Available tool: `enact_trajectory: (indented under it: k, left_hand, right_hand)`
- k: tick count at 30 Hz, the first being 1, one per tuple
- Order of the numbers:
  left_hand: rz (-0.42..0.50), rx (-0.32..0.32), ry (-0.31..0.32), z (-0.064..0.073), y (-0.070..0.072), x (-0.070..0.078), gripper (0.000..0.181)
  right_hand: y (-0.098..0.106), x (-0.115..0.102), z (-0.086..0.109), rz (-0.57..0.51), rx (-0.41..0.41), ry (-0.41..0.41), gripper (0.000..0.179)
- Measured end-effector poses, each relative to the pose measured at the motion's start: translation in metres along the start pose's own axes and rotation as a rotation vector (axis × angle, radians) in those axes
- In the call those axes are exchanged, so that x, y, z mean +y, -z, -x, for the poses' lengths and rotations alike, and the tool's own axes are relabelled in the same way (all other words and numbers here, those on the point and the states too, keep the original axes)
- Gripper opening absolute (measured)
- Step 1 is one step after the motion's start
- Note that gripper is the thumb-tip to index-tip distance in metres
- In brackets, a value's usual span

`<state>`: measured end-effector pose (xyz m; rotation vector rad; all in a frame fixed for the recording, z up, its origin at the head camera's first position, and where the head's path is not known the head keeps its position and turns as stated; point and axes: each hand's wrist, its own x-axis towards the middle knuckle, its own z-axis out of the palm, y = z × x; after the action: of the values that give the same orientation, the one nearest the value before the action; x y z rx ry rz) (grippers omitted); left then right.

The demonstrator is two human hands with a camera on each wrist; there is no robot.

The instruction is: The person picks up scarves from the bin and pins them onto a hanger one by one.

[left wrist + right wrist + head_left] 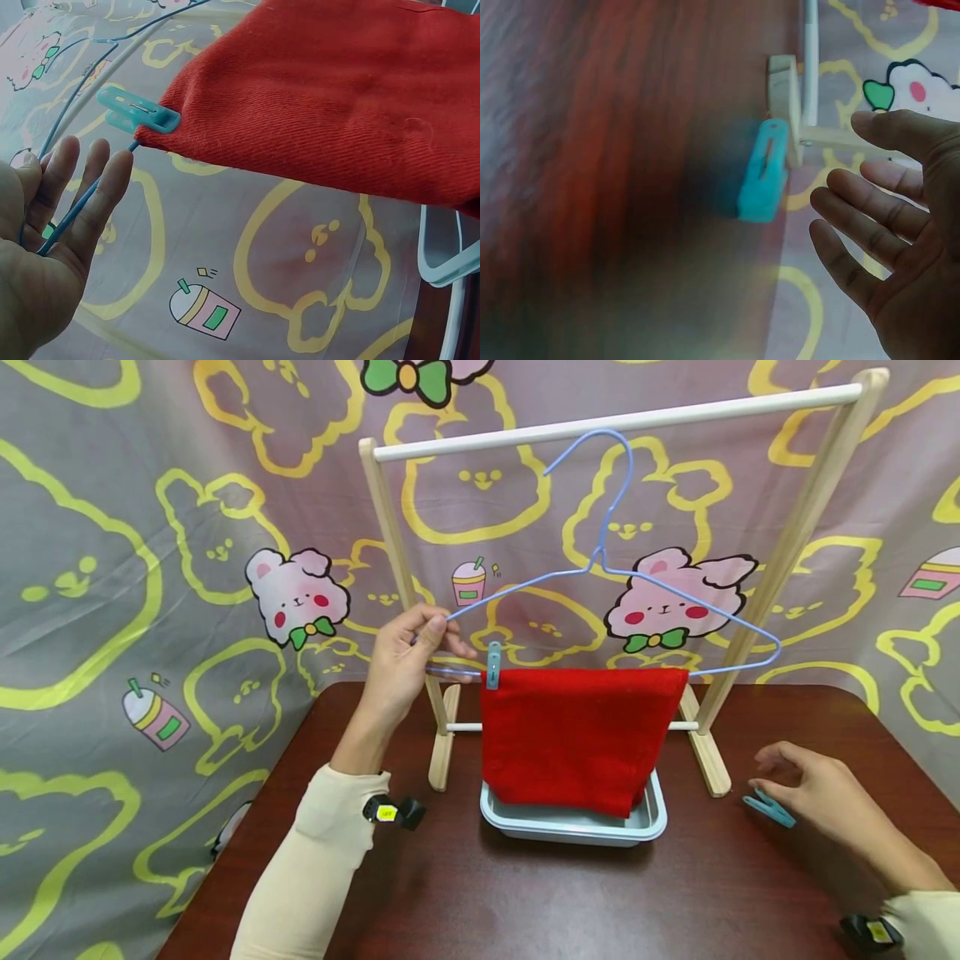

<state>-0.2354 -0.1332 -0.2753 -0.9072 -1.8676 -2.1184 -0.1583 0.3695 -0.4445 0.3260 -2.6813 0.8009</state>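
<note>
Left hand (405,652) round hanger (600,557), loose-fingered right hand (821,789) apparently clear of unclipped clothespin (763,180), room to edge of red cloth (577,739).

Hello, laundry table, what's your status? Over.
Left hand holds blue hanger. Right hand beside loose clothespin, nothing between. Red cloth over hanger's lower bar, one attached clip at its edge.

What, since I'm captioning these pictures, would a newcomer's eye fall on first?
Most likely the bright red cloth in the middle of the head view, draped over the lower bar of a blue hanger that the left hand grips at one corner. Next might come the busy cartoon backdrop behind it, then the teal clothespin near the right hand, at the right.
</note>
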Motion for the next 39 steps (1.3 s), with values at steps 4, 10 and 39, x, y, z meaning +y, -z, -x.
enact_trajectory:
  k: [4, 10, 39]
  left_hand:
    - [-0.007, -0.002, -0.004, 0.0, 0.001, 0.001, 0.018]
    - [-0.005, 0.001, 0.004, 0.0, 0.0, 0.002, 0.02]
    - [-0.011, -0.008, 0.003, 0.002, 0.002, 0.003, 0.026]
  right_hand:
    - [-0.003, 0.008, 0.001, 0.026, -0.049, -0.023, 0.027]
    - [-0.004, 0.017, 0.001, 0.055, -0.161, -0.061, 0.025]
    - [-0.01, 0.014, 0.001, 0.139, -0.148, -0.006, 0.023]
